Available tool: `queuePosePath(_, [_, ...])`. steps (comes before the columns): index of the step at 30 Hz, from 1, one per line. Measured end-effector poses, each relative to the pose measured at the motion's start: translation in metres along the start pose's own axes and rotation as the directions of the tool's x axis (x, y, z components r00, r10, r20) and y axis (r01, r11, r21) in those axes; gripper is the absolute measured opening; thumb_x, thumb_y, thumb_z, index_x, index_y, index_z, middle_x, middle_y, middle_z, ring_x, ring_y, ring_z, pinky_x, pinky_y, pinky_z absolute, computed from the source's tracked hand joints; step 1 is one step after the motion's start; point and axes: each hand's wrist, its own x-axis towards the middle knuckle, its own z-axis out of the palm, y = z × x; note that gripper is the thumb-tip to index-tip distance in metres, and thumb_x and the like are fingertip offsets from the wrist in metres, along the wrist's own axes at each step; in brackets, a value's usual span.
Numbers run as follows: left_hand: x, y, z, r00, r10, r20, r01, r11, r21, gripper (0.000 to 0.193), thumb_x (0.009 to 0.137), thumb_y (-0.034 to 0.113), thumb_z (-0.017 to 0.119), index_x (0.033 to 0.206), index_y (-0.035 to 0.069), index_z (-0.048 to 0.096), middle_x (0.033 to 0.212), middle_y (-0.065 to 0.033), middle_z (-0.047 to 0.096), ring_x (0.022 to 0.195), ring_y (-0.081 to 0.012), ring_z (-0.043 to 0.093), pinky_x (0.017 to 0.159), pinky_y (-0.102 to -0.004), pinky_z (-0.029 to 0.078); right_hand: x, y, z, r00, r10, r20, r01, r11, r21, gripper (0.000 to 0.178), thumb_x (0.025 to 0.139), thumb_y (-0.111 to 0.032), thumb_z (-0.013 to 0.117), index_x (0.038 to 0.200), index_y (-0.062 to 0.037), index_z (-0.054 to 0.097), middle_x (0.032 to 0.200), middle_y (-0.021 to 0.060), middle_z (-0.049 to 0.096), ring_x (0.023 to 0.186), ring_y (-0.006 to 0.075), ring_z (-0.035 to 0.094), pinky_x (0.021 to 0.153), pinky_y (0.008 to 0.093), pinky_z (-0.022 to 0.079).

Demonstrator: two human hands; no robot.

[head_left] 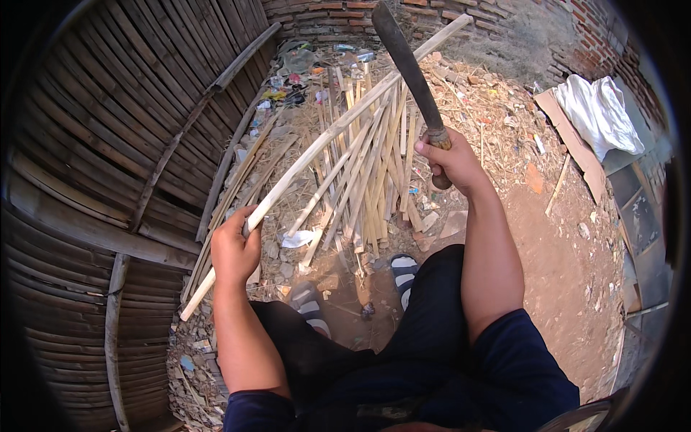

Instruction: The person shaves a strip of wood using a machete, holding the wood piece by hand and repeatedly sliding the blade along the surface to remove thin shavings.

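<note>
My left hand point(234, 247) is closed around a long pale bamboo strip point(322, 142), near its lower end. The strip slants up to the far right and passes behind the blade of a machete point(410, 66). My right hand point(453, 160) grips the machete's worn handle, with the dark blade pointing up and tilted left. Whether blade and strip touch, I cannot tell. Beneath them, a heap of split bamboo strips point(371, 165) lies on the ground, fanned out in front of my feet.
A slatted bamboo wall point(93, 129) rises along the left. At the back stands a brick wall point(497, 32). White sacking point(599, 119) lies over a cardboard sheet point(574, 147) at the right. Rubble and litter cover the dirt ground. My sandalled foot point(404, 277) is close to the heap.
</note>
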Motion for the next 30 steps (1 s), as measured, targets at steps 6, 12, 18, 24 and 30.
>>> queuePosePath(6, [-0.003, 0.005, 0.008, 1.0, 0.004, -0.012, -0.005, 0.999, -0.038, 0.026, 0.091, 0.011, 0.076, 0.117, 0.009, 0.079, 0.091, -0.0203, 0.077, 0.083, -0.0383, 0.076, 0.075, -0.0423, 0.058, -0.015, -0.018, 0.037, 0.941, 0.058, 0.333, 0.051, 0.95, -0.309, 0.039, 0.088, -0.033, 0.092, 0.103, -0.0055, 0.07, 0.079, -0.0005, 0.064, 0.071, 0.0112, 0.062, 0.066, 0.0318, 0.05])
queuePosePath(12, [-0.005, 0.008, 0.002, 0.998, -0.015, 0.057, 0.014, 1.0, 0.013, 0.026, 0.091, 0.01, 0.076, 0.117, 0.009, 0.079, 0.092, -0.0204, 0.077, 0.085, -0.039, 0.076, 0.076, -0.0427, 0.058, -0.008, -0.009, 0.038, 0.912, -0.149, 0.382, 0.319, 0.845, -0.43, 0.045, 0.087, -0.035, 0.093, 0.108, -0.0022, 0.071, 0.079, 0.0009, 0.064, 0.076, 0.0148, 0.063, 0.069, 0.0338, 0.05])
queuePosePath(18, [-0.002, 0.002, -0.002, 0.999, -0.036, 0.036, 0.037, 0.999, -0.006, 0.026, 0.092, 0.011, 0.076, 0.117, 0.009, 0.079, 0.093, -0.0201, 0.077, 0.087, -0.0388, 0.076, 0.077, -0.0419, 0.058, -0.004, -0.017, 0.012, 0.996, 0.016, -0.09, -0.034, 0.977, -0.21, 0.053, 0.09, -0.039, 0.089, 0.12, 0.0011, 0.073, 0.104, 0.0137, 0.076, 0.098, 0.0271, 0.072, 0.089, 0.0423, 0.056])
queuePosePath(24, [-0.003, 0.015, 0.005, 0.997, -0.054, 0.056, 0.057, 0.996, -0.065, 0.026, 0.092, 0.011, 0.076, 0.117, 0.007, 0.079, 0.092, -0.0206, 0.077, 0.085, -0.0373, 0.077, 0.077, -0.0406, 0.058, -0.015, -0.009, 0.034, 0.92, -0.377, 0.106, 0.382, 0.803, -0.458, 0.035, 0.089, -0.028, 0.09, 0.106, -0.0031, 0.071, 0.077, 0.0062, 0.069, 0.075, 0.0209, 0.068, 0.071, 0.0385, 0.054])
queuePosePath(30, [-0.006, 0.011, 0.014, 0.995, -0.058, 0.079, 0.06, 0.998, -0.02, 0.029, 0.09, 0.012, 0.076, 0.118, 0.006, 0.079, 0.091, -0.0234, 0.076, 0.082, -0.0394, 0.076, 0.076, -0.0415, 0.058, -0.033, -0.029, 0.082, 0.849, -0.313, 0.425, 0.527, 0.557, -0.643, 0.035, 0.083, -0.028, 0.09, 0.107, -0.007, 0.075, 0.088, 0.018, 0.074, 0.085, 0.0399, 0.073, 0.076, 0.0473, 0.056])
